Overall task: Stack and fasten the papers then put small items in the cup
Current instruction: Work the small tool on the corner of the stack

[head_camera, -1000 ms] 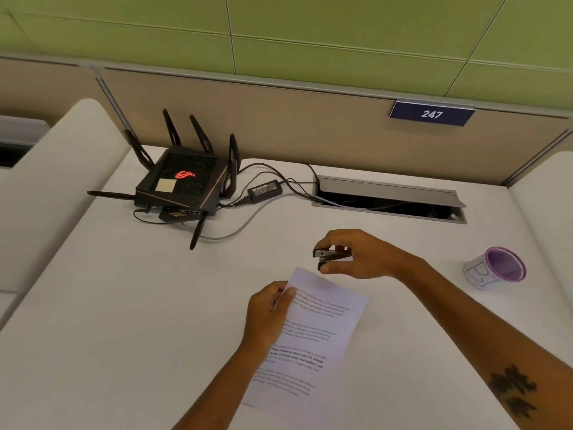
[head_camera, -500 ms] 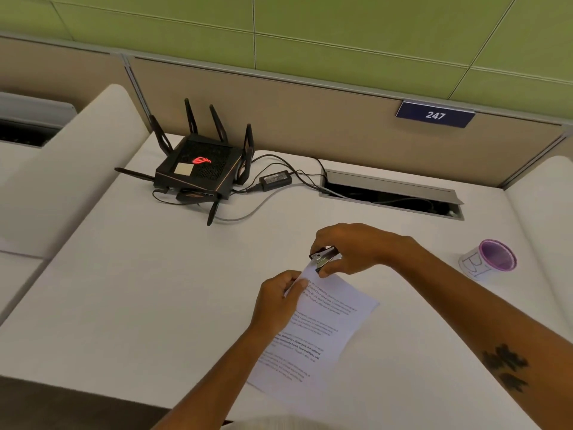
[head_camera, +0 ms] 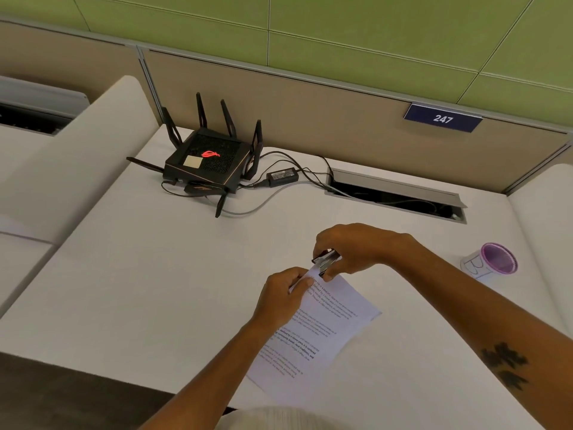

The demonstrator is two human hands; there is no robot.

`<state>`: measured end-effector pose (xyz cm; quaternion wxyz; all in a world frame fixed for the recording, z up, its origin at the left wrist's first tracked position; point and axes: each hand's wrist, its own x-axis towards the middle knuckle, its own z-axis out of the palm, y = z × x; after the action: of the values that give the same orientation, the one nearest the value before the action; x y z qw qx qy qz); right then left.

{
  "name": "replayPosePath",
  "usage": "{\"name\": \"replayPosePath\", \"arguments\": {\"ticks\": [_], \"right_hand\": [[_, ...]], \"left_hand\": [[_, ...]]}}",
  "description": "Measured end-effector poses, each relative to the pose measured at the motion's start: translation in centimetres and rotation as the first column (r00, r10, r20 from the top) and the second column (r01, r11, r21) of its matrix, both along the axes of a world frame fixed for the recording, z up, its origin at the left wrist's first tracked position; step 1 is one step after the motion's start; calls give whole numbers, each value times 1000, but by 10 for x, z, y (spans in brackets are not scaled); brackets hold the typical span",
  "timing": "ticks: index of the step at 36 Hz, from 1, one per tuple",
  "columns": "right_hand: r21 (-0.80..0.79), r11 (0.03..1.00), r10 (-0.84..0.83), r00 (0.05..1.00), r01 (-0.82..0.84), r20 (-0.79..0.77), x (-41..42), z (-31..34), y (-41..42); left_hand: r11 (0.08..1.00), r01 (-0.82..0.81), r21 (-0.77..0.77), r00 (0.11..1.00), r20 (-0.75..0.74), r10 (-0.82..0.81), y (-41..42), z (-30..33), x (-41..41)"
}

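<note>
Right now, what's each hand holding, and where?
Right hand grips a small stapler by its body; left hand pinches the papers near their top corner.

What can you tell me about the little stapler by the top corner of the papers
The stapler is small, dark with shiny metal parts, mostly hidden by the right hand, whose fingers and thumb grip it. It sits tilted at the top corner of the printed papers, which the left hand pinches beside it. Whether it is pressed closed cannot be told.

White desk (head_camera: 155,274), tan partition (head_camera: 310,119), green wall (head_camera: 341,23) above.
</note>
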<state>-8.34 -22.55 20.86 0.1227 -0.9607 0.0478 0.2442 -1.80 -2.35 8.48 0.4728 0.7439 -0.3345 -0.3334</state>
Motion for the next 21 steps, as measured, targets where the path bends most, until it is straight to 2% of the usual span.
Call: {"name": "replayPosePath", "arguments": {"ticks": [21], "right_hand": [[-69, 994, 78, 996, -81, -40, 7, 12, 13]], "left_hand": [[999, 44, 33, 998, 40, -45, 2, 0, 8]]}}
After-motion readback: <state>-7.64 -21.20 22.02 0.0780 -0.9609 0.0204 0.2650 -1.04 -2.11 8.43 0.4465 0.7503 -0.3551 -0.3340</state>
